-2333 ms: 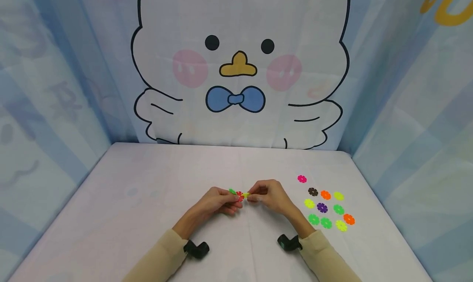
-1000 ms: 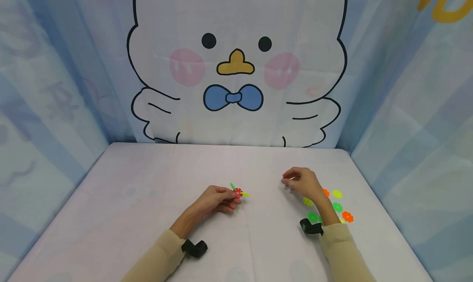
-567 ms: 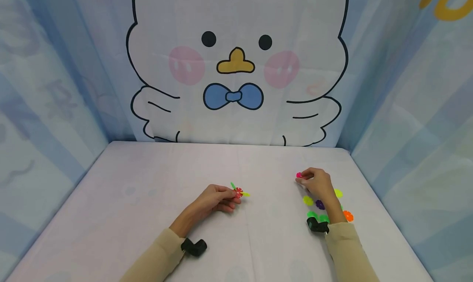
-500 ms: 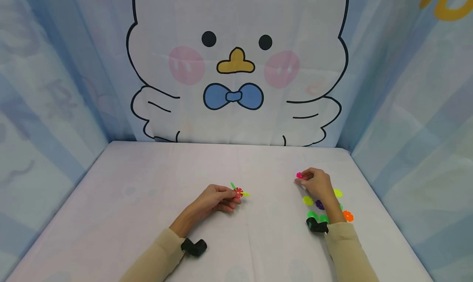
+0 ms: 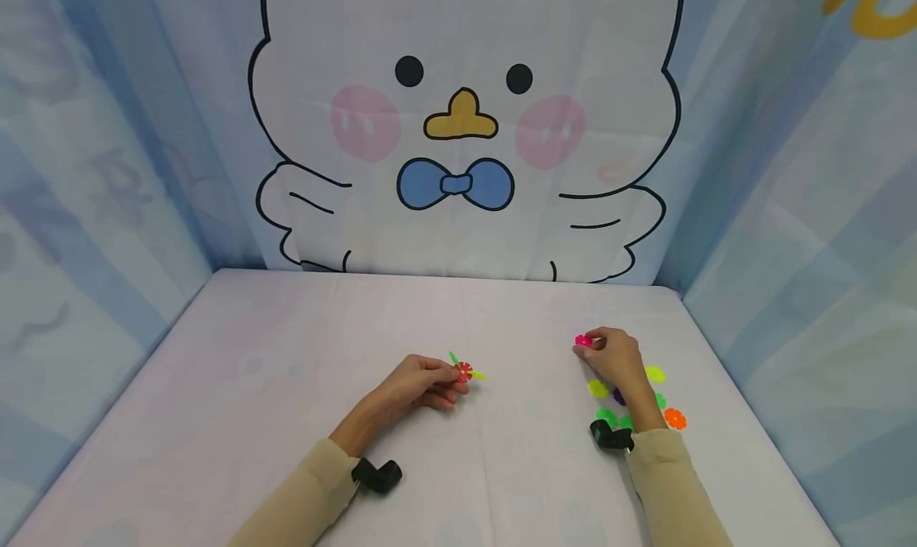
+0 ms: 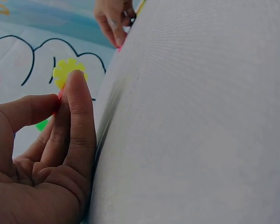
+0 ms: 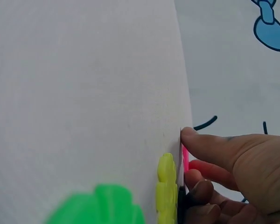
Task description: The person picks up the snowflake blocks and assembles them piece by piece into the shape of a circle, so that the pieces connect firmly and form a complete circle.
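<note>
My left hand (image 5: pixel 423 384) pinches a red notched plastic disc (image 5: pixel 464 372) between thumb and fingers, above the table. Joined to it, a green disc (image 5: pixel 454 358) and a yellow disc (image 6: pixel 64 71) stick out at angles. On the right, my right hand (image 5: pixel 618 357) has thumb and index finger at the edges of a pink notched disc (image 5: pixel 583 340), gripping it low at the table surface. In the right wrist view only a strip of the pink disc (image 7: pixel 185 157) shows between thumb and fingers.
Beneath and around my right forearm lie several loose discs, among them a yellow disc (image 5: pixel 598 388), a purple disc (image 5: pixel 619 396), a green disc (image 5: pixel 606 417) and an orange disc (image 5: pixel 675 418). A printed curtain (image 5: pixel 458 236) hangs behind the white table (image 5: pixel 286 356).
My right hand has left the yellow disc at the joined piece, moved right to the pink disc and taken hold of it. My left hand keeps the joined discs in nearly the same place.
</note>
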`<state>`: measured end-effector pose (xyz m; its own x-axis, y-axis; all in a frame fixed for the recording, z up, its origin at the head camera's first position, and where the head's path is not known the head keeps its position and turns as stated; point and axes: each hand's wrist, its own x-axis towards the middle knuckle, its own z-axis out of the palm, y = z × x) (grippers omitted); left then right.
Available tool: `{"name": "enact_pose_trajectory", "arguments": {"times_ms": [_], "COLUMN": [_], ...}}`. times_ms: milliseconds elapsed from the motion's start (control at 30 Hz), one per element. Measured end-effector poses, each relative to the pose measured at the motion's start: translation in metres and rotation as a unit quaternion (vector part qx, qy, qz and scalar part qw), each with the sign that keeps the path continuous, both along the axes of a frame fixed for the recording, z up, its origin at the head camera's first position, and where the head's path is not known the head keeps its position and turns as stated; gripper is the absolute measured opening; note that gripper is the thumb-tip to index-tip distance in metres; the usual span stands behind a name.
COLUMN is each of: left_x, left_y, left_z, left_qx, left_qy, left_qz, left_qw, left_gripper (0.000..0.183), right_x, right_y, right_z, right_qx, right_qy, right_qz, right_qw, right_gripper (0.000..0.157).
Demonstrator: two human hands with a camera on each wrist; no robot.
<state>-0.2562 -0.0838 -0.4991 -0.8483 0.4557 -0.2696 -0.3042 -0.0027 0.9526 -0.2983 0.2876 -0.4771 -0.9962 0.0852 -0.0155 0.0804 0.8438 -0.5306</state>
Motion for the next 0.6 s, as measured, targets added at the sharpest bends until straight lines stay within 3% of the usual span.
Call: {"name": "enact_pose_trajectory", "arguments": {"times_ms": [267,600], "left_x": [-0.0002,0.002], "left_y": [-0.0002,0.0], "left_z": [0.0006,0.003], "left_qx": [0.001,-0.001], "left_qy": [0.002,0.002], "left_qz": [-0.004,-0.002], "left_qw": [1.0,1.0], "left_gripper": [0.03,0.028], "right_x": [-0.0012,0.0001], "right_y": [-0.0003,0.0037], "right_z": [0.0005,0.0064], "right_qx": [0.005,-0.032], "right_qy": [-0.008,-0.058], "right_qz": [-0.009,-0.027], "right_qw": [1.0,0.997], "right_gripper": [0.044,0.045]}}
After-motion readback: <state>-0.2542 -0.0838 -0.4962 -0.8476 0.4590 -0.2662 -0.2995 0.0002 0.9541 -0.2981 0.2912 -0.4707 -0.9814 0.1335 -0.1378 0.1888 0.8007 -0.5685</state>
